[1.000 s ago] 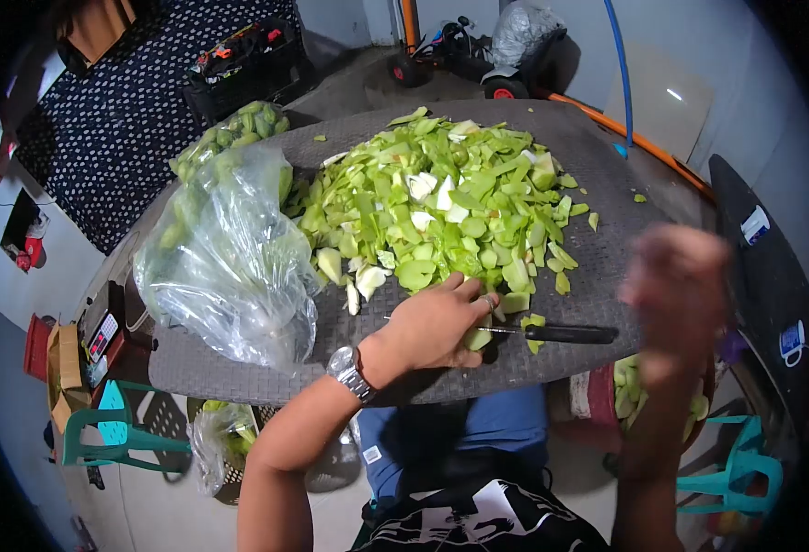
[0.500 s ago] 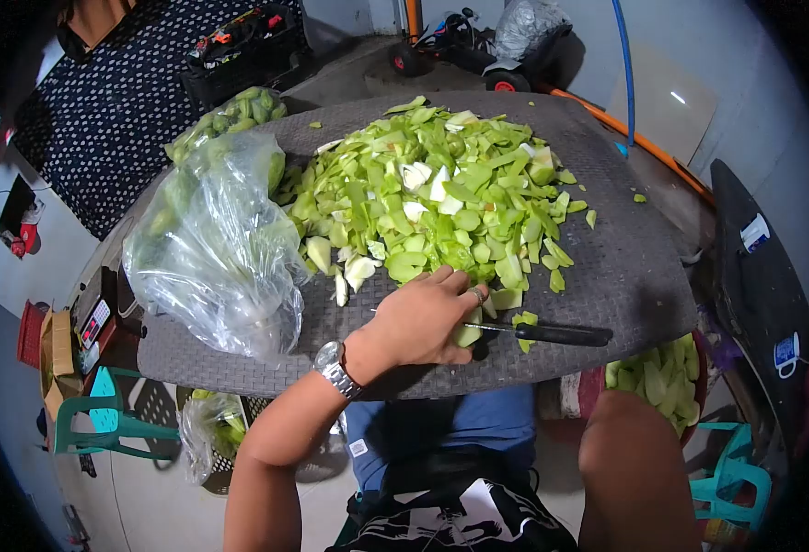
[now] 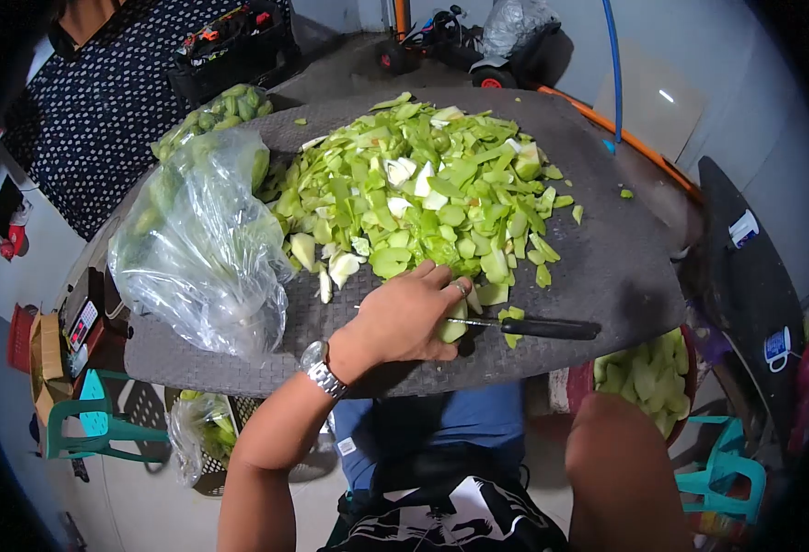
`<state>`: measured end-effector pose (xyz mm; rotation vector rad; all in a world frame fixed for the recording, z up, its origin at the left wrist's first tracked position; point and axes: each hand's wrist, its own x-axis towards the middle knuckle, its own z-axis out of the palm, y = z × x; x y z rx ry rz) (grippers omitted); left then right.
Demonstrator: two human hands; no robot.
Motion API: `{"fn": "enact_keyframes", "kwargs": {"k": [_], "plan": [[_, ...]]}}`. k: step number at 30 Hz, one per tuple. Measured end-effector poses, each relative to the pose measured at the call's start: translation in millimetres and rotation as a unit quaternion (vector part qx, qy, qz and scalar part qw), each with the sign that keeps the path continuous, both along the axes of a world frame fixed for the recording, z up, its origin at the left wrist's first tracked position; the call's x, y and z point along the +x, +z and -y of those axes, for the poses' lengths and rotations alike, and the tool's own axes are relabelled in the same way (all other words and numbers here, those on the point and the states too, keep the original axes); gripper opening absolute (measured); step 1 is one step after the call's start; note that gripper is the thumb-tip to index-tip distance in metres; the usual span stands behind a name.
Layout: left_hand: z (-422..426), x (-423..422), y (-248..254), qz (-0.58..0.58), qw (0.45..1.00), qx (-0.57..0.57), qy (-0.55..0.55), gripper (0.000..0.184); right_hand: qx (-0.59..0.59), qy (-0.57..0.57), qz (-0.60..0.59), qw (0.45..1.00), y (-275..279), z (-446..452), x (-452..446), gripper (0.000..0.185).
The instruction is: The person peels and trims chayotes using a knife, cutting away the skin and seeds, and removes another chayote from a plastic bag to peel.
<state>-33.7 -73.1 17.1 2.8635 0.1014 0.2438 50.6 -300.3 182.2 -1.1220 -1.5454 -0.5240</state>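
Observation:
My left hand (image 3: 409, 317), with a metal watch on its wrist, rests at the near side of the table. Its fingers curl over a pale green piece of produce (image 3: 453, 327), partly hidden under them. A knife (image 3: 552, 328) lies there with its black handle pointing right; part of its blade is hidden by the piece and the hand. Just beyond the fingers spreads a large heap of green peels and slices (image 3: 423, 198) with some white bits. My right arm reaches down beside the table, near a tub of pale green pieces (image 3: 644, 382); its hand is hidden.
A clear plastic bag (image 3: 202, 248) of green produce sits on the left of the woven-pattern table (image 3: 331, 368), with another bag (image 3: 216, 115) behind. Below stand a crate (image 3: 209, 469) and teal chairs (image 3: 96, 419). A person in dotted clothing (image 3: 138, 83) is at the far left.
My view has shifted slightly, so everything appears a little farther left. My left hand, the piece under it and the knife keep their places on the table.

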Motion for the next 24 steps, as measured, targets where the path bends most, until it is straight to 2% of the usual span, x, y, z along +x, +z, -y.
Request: {"fn": "enact_keyframes", "kwargs": {"k": [24], "plan": [[-1.6,-0.6,-6.9,0.013,1.000,-0.008,-0.001,0.083,-0.007,-0.003,0.004,1.000,4.7,-5.4,5.3,0.046]]}}
